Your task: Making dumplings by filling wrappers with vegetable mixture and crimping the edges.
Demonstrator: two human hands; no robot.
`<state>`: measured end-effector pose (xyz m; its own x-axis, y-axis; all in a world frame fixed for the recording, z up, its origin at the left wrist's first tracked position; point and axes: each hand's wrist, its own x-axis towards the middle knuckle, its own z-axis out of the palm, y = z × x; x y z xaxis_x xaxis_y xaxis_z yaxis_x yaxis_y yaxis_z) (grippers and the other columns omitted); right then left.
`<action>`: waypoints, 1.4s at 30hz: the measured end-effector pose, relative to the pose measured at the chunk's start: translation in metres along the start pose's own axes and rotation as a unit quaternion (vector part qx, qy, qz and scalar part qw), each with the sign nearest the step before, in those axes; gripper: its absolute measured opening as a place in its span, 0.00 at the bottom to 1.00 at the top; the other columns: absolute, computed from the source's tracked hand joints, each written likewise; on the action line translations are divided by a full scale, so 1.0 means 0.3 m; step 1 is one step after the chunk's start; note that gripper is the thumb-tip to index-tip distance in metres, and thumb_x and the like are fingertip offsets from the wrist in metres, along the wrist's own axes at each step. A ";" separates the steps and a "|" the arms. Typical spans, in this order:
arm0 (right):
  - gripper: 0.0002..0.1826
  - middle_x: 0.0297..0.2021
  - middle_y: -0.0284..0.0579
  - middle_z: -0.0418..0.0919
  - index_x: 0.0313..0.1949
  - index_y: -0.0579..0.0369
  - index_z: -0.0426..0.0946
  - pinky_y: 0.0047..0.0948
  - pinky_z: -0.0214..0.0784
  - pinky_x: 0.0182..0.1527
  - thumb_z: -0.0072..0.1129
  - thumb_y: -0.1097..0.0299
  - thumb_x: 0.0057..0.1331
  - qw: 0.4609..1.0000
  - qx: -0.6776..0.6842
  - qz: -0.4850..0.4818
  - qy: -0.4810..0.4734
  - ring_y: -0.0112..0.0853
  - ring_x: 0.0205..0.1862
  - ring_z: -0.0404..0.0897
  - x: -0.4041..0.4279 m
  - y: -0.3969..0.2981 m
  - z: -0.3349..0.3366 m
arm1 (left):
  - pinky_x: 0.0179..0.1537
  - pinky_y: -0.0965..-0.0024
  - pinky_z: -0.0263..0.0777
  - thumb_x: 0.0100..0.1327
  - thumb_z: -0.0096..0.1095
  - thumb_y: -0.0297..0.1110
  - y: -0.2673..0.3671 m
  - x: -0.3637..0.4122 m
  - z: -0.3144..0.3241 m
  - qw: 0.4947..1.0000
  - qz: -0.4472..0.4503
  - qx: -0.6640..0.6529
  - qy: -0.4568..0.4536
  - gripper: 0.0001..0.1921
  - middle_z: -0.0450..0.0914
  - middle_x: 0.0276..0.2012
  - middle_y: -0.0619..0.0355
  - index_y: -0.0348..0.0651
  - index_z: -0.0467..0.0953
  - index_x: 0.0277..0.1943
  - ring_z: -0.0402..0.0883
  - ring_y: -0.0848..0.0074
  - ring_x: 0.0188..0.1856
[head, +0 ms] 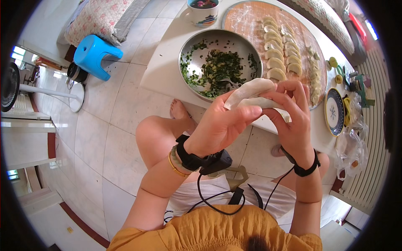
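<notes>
Both my hands hold a dumpling wrapper [251, 89], folded over into a half-moon, above the table's near edge. My left hand [216, 124] supports it from the left, thumb along its near side. The fingertips of my right hand [293, 109] pinch its right end. What lies inside the fold is hidden. Just beyond is a metal bowl [198, 58] of chopped green filling [223, 66], with a spoon [230, 82] in it. Two rows of folded dumplings [274, 53] lie on a floured round board [241, 15]. Small dough pieces [315, 77] line its right side.
A mug [205, 14] stands on the white table [161, 67] beyond the bowl. At the right are a blue-rimmed plate [333, 111] and clear plastic bags [351, 150]. A blue stool [94, 56] and a fan [47, 89] stand left. Black cables [201, 194] hang over my lap.
</notes>
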<state>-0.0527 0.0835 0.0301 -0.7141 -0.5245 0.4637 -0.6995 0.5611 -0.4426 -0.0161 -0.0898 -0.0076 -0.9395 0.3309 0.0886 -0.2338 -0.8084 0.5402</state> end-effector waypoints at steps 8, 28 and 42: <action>0.10 0.34 0.43 0.73 0.40 0.61 0.79 0.28 0.63 0.44 0.65 0.71 0.60 0.957 0.225 0.185 -0.007 0.32 0.39 0.70 -0.004 -0.005 0.015 | 0.64 0.67 0.64 0.67 0.54 0.23 -0.034 -0.004 0.003 0.997 0.021 0.079 0.015 0.24 0.72 0.59 0.50 0.30 0.61 0.65 0.72 0.72 0.60; 0.13 0.27 0.35 0.78 0.34 0.63 0.72 0.18 0.67 0.35 0.58 0.65 0.69 0.856 0.378 0.349 -0.049 0.16 0.32 0.75 -0.068 0.013 -0.016 | 0.52 0.69 0.76 0.71 0.53 0.33 -0.069 0.100 0.040 0.987 0.038 0.087 0.128 0.15 0.79 0.49 0.46 0.30 0.72 0.53 0.81 0.69 0.50; 0.14 0.29 0.34 0.76 0.38 0.67 0.75 0.18 0.64 0.36 0.54 0.65 0.70 0.922 0.267 0.271 0.071 0.15 0.33 0.70 -0.130 0.124 -0.177 | 0.49 0.64 0.79 0.70 0.54 0.31 -0.120 0.146 0.112 0.988 -0.052 0.090 0.116 0.14 0.79 0.47 0.48 0.32 0.70 0.54 0.82 0.65 0.48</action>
<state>-0.0494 0.1589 0.0363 -0.9787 -0.1482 0.1421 -0.1814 0.3005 -0.9364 -0.0405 -0.0298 0.0050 -0.9497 0.2704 -0.1578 -0.3033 -0.6694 0.6782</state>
